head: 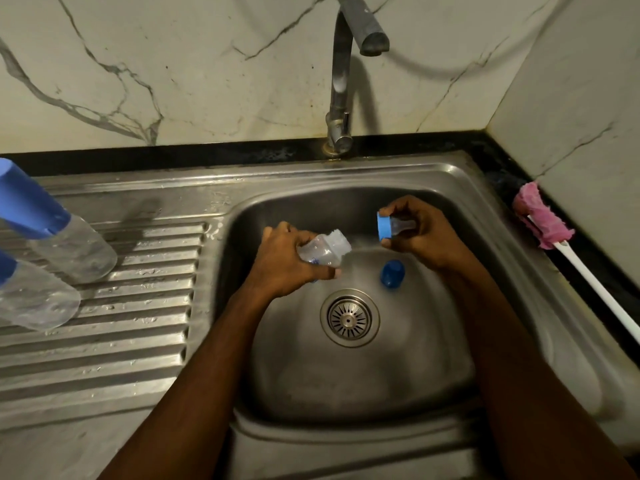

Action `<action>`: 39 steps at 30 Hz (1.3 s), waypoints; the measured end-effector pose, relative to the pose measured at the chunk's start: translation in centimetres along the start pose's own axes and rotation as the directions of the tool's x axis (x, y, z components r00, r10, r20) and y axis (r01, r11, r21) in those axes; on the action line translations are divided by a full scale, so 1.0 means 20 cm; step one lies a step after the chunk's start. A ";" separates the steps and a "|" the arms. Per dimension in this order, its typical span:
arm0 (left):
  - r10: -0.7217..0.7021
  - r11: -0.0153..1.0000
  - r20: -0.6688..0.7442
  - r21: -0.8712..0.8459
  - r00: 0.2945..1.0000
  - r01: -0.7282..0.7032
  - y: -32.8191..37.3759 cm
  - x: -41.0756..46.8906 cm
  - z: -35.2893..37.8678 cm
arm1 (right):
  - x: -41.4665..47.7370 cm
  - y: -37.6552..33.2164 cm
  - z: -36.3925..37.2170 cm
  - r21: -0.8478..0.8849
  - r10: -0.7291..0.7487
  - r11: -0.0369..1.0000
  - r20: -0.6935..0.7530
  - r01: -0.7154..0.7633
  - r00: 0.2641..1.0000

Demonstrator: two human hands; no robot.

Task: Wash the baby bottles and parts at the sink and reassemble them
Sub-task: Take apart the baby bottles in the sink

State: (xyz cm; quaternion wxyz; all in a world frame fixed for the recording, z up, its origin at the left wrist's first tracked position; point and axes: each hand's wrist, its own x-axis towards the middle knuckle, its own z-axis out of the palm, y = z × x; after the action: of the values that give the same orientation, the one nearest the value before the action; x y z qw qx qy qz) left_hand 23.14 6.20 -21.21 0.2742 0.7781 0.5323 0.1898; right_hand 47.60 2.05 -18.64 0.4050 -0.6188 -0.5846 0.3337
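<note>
Over the steel sink basin, my left hand grips a small clear baby bottle, tilted with its open threaded mouth pointing right. My right hand holds a blue screw ring with a clear teat, the ring facing the bottle's mouth a short gap away. A blue cap lies on the basin floor below my right hand, above the drain.
Two assembled clear bottles with blue caps lie on the ribbed draining board at left. A bottle brush with a pink head and white handle rests on the dark counter at right. The tap stands behind the basin, not running.
</note>
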 end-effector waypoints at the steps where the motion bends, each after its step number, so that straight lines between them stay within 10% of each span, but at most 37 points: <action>1: -0.018 0.999 -0.025 -0.028 1.000 0.017 0.00 0.01 0.01 | 0.01 0.02 0.00 -0.027 0.027 0.999 -0.024 -0.027 0.999; 12: -0.053 0.999 0.109 0.018 0.993 0.051 0.06 0.32 0.38 | 0.01 0.11 -0.04 -0.163 0.257 0.941 -0.232 -0.298 0.938; 24: -0.111 0.955 0.085 -0.268 0.990 0.130 0.03 0.42 0.65 | 0.01 0.10 -0.07 -0.091 0.236 0.960 -0.249 -0.265 0.939; 30: -0.125 0.981 0.120 -0.131 0.985 0.141 0.00 0.39 0.51 | 0.01 0.07 -0.04 -0.069 0.240 0.962 -0.243 -0.264 0.940; 33: -0.170 0.941 0.026 -0.294 0.985 0.170 0.05 0.32 0.35 | 0.01 0.02 0.01 -0.042 0.202 0.976 -0.187 -0.214 0.961; 39: -0.104 0.734 0.340 -0.608 0.935 0.303 0.19 0.16 0.09 | 0.02 -0.03 0.12 0.022 0.084 0.996 -0.074 -0.083 0.994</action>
State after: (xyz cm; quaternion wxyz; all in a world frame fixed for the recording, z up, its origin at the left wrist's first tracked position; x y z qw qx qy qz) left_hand 28.03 7.64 -20.18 0.6199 0.5889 0.4705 0.2183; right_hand 45.20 2.68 -19.09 0.4182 -0.6509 -0.5393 0.3325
